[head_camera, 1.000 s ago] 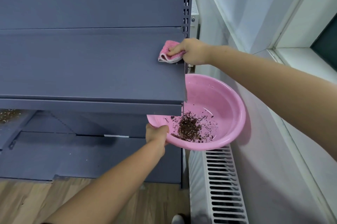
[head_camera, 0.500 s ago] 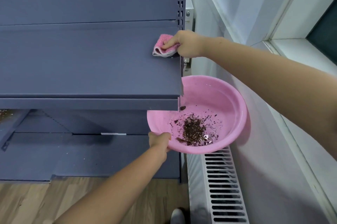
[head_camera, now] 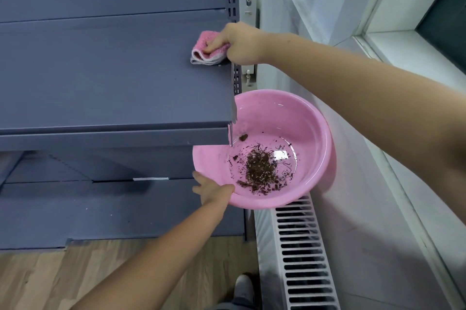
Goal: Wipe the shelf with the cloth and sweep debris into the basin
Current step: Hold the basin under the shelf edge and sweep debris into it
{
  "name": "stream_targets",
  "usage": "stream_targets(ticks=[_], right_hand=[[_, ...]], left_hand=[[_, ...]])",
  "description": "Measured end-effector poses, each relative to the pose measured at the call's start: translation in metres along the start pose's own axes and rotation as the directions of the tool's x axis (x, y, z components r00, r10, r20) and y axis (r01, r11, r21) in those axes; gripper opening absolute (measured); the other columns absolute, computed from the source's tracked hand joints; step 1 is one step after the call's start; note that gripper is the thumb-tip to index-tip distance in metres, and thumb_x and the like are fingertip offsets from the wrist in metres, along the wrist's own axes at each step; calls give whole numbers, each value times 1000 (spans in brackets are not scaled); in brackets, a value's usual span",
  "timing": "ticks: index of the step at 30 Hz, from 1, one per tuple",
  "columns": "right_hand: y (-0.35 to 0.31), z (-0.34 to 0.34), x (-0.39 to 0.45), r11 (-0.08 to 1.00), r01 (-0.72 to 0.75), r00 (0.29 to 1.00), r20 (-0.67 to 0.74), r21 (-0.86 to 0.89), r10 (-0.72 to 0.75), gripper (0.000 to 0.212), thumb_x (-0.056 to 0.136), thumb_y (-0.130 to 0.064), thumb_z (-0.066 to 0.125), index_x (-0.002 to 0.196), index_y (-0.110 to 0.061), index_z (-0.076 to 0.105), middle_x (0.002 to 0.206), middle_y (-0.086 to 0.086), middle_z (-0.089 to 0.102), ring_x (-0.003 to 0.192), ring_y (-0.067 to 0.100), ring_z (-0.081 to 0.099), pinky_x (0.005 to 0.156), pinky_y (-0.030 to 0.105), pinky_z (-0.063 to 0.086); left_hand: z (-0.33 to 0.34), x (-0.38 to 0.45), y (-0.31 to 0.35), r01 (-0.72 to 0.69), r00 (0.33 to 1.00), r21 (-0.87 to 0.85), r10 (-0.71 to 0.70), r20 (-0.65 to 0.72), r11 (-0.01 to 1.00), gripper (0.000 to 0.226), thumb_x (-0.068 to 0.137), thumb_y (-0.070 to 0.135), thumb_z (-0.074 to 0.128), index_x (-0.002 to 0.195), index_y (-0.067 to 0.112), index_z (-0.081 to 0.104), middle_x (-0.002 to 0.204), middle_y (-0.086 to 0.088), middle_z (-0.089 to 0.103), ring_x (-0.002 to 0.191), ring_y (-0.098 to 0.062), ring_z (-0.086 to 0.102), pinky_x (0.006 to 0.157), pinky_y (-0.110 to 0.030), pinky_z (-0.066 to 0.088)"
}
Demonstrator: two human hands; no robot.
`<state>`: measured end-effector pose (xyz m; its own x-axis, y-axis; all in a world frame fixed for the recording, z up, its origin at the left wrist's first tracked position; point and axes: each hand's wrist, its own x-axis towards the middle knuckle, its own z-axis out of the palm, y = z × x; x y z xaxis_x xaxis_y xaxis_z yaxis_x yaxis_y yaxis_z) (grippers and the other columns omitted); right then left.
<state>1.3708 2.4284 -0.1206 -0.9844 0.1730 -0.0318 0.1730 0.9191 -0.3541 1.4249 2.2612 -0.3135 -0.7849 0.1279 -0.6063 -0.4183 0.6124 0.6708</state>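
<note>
1. Cloth point(head_camera: 207, 51) is lying folded at the shelf's point(head_camera: 113, 82) right edge, the right hand point(head_camera: 238, 43) pressing and gripping it.
2. Left hand point(head_camera: 213, 191) is gripping the basin's point(head_camera: 320, 133) near rim below the shelf's front right corner.
3. Debris point(head_camera: 261, 168) is sitting in the basin.

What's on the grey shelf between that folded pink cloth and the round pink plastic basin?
In the head view, only bare grey shelf lies between the pink cloth and the pink basin, apart from tiny specks beside the cloth.
</note>
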Motion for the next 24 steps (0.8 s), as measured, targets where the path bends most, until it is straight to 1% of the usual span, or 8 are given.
stream_targets(ticks=[2,4,9,15,17,19,22,24], right_hand=[[0,0,1,1000,1,1000,1,9,-1,62,84,12,27,129,-21,56,137,11,54,115,31,53,92,26,43],[1,0,1,1000,0,1000,-2,15,0,62,84,12,28,129,-21,56,137,11,54,116,31,53,93,26,42],[3,2,2,1000,0,1000,-11,24,1,62,83,11,28,129,-20,56,137,9,54,120,28,51,96,23,40],[2,-1,3,1000,9,1000,-15,22,-9,62,83,12,27,128,-18,56,139,8,53,124,28,49,98,23,39],[-3,-1,4,1000,26,999,-22,0,-26,61,83,13,28,128,-17,56,139,6,53,125,26,48,96,20,37],[-8,1,6,999,43,999,-15,-14,-43,62,82,13,28,128,-18,56,138,5,54,126,25,47,98,22,36],[-11,3,8,998,54,999,-1,-11,-54,63,81,13,28,128,-18,57,137,6,55,125,27,48,105,29,39],[-11,3,8,999,47,999,1,-6,-47,64,81,13,28,128,-19,57,137,7,55,125,27,48,105,31,39]], left_hand=[[0,-2,2,-75,997,113,74,12,991,96,86,-1,56,151,12,-13,148,-18,12,118,-36,50,93,-31,43],[1,-3,3,-131,991,213,128,29,968,96,87,-1,54,149,11,-19,149,-17,7,114,-36,52,91,-29,44],[2,-1,2,-158,987,369,157,32,916,94,89,5,53,149,8,-20,149,-17,7,115,-37,53,94,-35,45],[2,3,2,-158,987,451,158,37,879,92,90,10,52,149,8,-19,150,-15,7,122,-34,48,97,-39,47],[2,3,1,-160,986,451,162,36,878,90,91,12,51,149,8,-19,152,-15,2,124,-35,47,98,-40,45],[2,4,0,-163,986,439,166,31,884,89,93,14,50,149,8,-18,153,-15,2,127,-35,44,100,-40,44],[-2,3,0,-185,978,464,208,2,866,85,93,20,53,151,6,-8,149,-17,15,134,-32,32,105,-39,39],[-5,3,1,-194,973,477,229,-15,857,83,90,21,56,150,5,0,146,-18,21,135,-31,28,105,-38,37]])
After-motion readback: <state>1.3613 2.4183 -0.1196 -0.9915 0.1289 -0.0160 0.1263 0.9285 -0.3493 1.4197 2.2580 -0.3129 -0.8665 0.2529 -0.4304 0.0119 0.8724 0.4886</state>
